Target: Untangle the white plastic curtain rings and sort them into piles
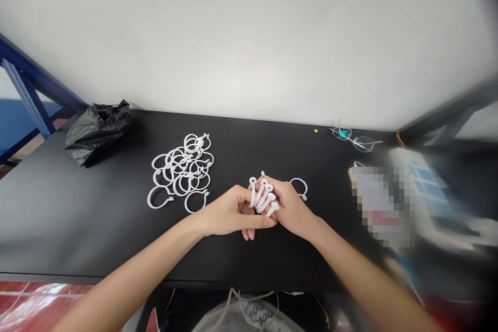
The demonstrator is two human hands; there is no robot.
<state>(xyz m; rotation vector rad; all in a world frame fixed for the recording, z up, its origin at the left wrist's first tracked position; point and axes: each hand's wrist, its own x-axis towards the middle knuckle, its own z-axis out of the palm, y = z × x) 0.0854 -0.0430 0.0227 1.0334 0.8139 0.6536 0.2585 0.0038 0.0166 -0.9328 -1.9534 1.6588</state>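
One: Where were your hands?

Two: You held them together above the surface, your left hand and right hand meeting at a bunch of white rings.

One: And your fingers?

Two: You had them bent in with little gap, closed about the bunch from both sides, and your left thumb lay along its lower edge. Which hand bore more of it, I could not tell.

One: What lay around you?

Two: To the left you had a heap of rings, many overlapping. Just beyond your right hand lay a loose ring. Farther off, you had glasses near the wall on the right, and a crumpled black bag at the far left
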